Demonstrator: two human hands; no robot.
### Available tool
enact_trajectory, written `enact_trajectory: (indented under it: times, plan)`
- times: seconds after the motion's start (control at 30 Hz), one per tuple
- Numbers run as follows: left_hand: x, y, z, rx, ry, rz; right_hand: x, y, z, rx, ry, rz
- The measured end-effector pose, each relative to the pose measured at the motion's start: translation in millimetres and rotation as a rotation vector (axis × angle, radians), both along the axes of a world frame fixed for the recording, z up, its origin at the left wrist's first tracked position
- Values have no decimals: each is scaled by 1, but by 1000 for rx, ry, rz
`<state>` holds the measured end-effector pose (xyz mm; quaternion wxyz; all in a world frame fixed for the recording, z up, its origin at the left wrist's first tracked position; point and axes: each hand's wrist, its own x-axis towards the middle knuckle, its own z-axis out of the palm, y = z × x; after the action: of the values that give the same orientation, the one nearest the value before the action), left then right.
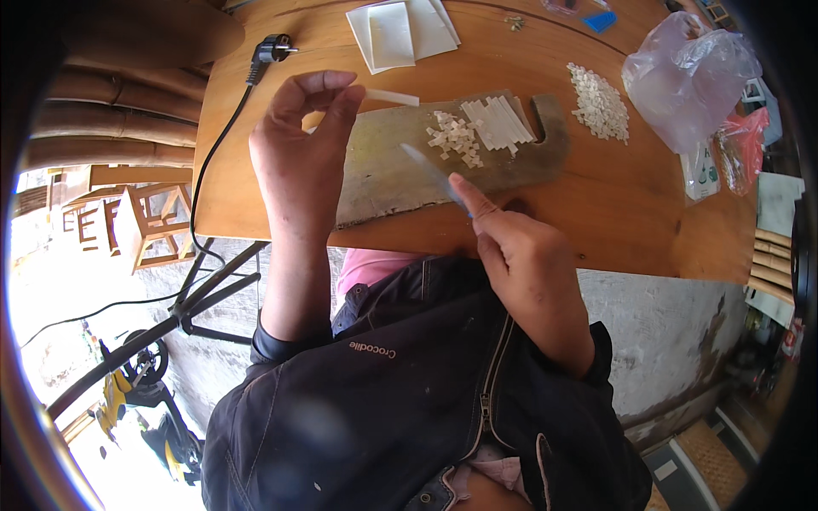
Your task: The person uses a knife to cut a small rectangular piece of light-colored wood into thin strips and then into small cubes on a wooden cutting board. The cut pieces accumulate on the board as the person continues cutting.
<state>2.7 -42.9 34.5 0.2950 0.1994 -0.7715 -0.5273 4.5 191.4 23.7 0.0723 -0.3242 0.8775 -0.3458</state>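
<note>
My left hand point(298, 157) is raised over the left end of a worn wooden cutting board point(375, 166). Its thumb and fingers pinch a thin white strip point(396, 98) that points to the right. In my right hand point(532, 268) is a knife point(433, 175), its blade slanting up and left above the board, with the index finger stretched along it. Several white strips point(498, 123) lie side by side toward the board's right end. Next to them is a loose heap of small white cut pieces point(454, 139). What the strips are made of, I cannot tell.
A larger pile of small white pieces point(599, 104) sits on the wooden table point(630, 226), right of the board. Beyond it are a clear plastic bag point(690, 81) and a red bag point(740, 149). White sheets point(392, 38) lie at the back; a black plug point(271, 49) rests at the left.
</note>
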Motion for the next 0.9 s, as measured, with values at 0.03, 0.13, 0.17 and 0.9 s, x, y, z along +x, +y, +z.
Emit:
enact_trajectory:
  times: [0.03,0.13,0.17,0.9]
  plan:
    - [6,-2,-1,-24,-31,8,-2,-1,2,7,-9,-32]
    - [21,-2,-9,-66,-83,4,-9,-3,9,-25,-65,-105]
    - [25,1,-14,-65,-74,-13,-12,-3,9,-45,-89,-127]
    - [31,32,-29,-741,-211,-148,-9,12,10,-153,-183,-191]
